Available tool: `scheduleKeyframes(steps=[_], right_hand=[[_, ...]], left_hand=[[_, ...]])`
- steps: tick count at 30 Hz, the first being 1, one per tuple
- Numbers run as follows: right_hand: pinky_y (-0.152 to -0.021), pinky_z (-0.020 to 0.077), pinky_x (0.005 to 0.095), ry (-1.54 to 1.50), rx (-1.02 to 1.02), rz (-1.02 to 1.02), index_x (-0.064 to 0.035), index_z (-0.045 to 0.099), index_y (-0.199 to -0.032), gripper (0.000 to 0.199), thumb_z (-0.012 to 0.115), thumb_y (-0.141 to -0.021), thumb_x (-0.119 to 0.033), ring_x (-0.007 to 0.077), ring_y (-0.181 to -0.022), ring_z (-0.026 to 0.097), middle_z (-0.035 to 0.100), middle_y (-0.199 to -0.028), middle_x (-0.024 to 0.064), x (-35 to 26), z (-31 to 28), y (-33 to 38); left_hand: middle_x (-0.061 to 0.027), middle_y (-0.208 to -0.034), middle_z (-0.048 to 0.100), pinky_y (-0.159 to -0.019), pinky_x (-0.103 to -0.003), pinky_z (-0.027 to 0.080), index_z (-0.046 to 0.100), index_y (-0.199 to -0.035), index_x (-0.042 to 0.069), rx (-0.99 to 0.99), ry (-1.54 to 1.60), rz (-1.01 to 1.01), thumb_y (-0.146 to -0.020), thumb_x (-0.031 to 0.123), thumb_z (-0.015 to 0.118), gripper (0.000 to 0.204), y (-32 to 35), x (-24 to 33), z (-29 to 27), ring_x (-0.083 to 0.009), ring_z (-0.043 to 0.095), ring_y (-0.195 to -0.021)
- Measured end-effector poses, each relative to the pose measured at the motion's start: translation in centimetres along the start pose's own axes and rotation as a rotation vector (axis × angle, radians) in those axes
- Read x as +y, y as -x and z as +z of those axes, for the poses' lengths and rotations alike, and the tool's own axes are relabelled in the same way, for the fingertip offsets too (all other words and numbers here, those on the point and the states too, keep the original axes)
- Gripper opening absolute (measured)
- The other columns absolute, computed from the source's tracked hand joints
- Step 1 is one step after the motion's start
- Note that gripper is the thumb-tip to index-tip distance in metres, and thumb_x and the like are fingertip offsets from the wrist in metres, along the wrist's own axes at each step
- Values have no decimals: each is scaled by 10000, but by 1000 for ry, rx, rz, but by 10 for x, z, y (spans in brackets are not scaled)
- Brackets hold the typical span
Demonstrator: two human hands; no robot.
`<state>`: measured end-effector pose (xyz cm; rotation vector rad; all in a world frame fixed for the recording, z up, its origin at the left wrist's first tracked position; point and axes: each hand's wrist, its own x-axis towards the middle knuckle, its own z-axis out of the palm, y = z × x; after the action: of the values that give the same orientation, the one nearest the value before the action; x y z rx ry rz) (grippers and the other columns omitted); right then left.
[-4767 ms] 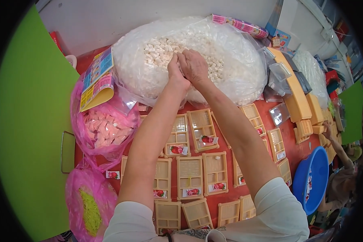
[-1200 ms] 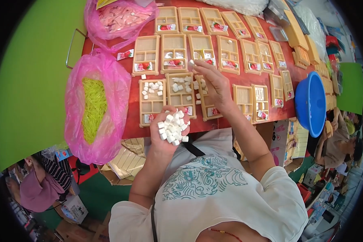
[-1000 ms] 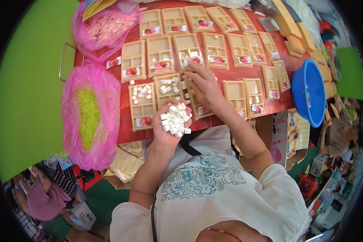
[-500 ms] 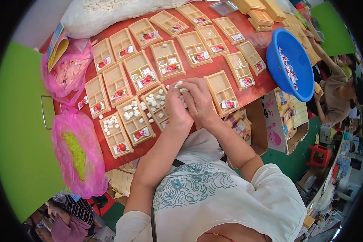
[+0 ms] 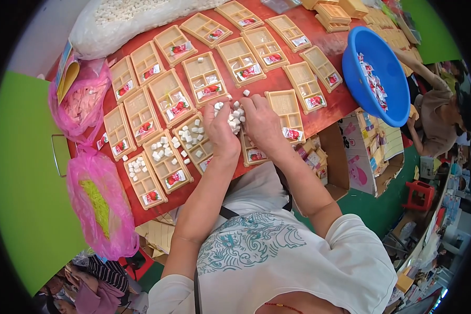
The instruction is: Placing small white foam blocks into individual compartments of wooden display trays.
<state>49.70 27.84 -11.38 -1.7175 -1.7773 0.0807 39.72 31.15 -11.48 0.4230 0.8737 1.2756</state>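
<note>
We noted white cubes [image 5: 235,116] bunched between the hands, over a tan tray [image 5: 249,146]. The left hand [image 5: 223,132] cupped the pile; the right hand [image 5: 261,125] curled against it, its grip unclear to us. One stray cube [image 5: 246,93] sat at 12 o'clock on the red counter [image 5: 323,119]. We judged the cubes light, possibly soft, best cradled from below.

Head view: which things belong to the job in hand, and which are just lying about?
Belongs:
white cubes, between the left hand and right hand
tan trays, some holding cubes
blue basin, probably: its packets resemble those in trays

Seemingly lying about:
red stool
folded yellow sheet
</note>
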Motion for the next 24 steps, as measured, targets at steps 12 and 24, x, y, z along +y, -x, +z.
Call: scheduleKeyframes(steps=[12, 24], right_hand=[[-802, 461, 426, 55, 131, 138, -9, 610, -1064, 166, 579, -902, -24, 350, -942, 578, 573, -991, 155, 47, -39, -2], [-818, 394, 395, 213, 37, -25, -113, 643, -1023, 229, 703, -819, -197, 235, -919, 579, 587, -943, 54, 14, -19, -31]], left_hand=[[-52, -891, 607, -487, -298, 468, 599, -1046, 64, -29, 123, -163, -934, 72, 540, 127, -10, 26, -10, -153, 604, -711], [-102, -932, 659, -528, -359, 502, 581, -1063, 87, -79, 255, -177, -932, 115, 538, 141, -27, 53, -20, -222, 634, -758]])
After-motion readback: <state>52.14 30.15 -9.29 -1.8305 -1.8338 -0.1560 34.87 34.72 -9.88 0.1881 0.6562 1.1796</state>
